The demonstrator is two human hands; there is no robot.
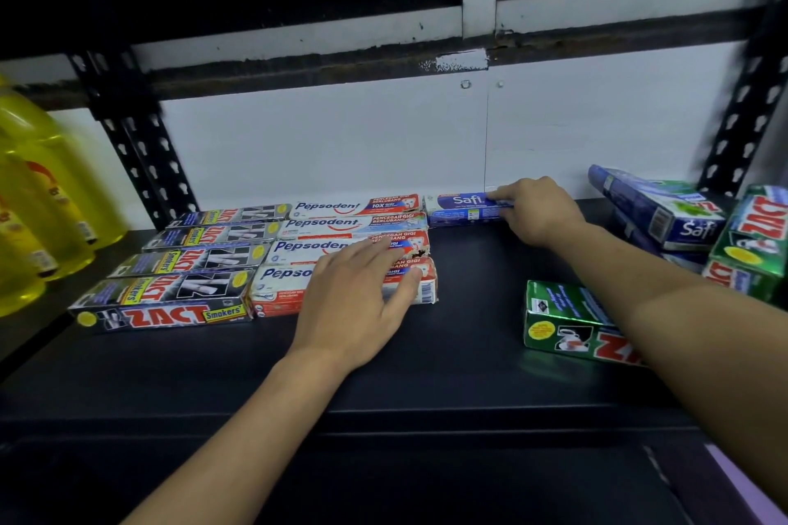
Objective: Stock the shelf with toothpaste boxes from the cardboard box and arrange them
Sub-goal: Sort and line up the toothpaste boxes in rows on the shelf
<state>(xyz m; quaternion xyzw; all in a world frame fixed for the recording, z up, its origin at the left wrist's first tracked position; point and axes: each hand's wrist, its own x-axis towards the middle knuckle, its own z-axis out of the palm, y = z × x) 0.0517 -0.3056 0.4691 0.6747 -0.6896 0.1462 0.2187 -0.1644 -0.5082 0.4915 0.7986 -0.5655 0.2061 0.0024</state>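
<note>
**Toothpaste rows take shape on a dark shelf**

A person's left hand (362,290) lies flat, fingers straight, across the two front Pepsodent boxes (341,226) at 10 o'clock on the shelf (469,354). The right hand (535,211) reaches to 12 o'clock and pinches the right end of a blue Safi box (458,207). That box sits against the white back panel (341,149), just beside the rearmost Pepsodent carton. Four Zact Smokers boxes (192,264) form a neat row at 9 o'clock, touching the Pepsodent row. A green Zact box (558,324) lies by itself at 3 o'clock, and a loose pile of Safi and Zact cartons (665,213) waits at 2 o'clock. Yellow bottles (38,192) stand at the far left. The cartons look light and thin-walled, likely to slide easily on the smooth shelf and to dent under a hard squeeze; one Pepsodent end is torn. A grip across the long sides near the middle, or a flat push on an end, appears safest.
</note>
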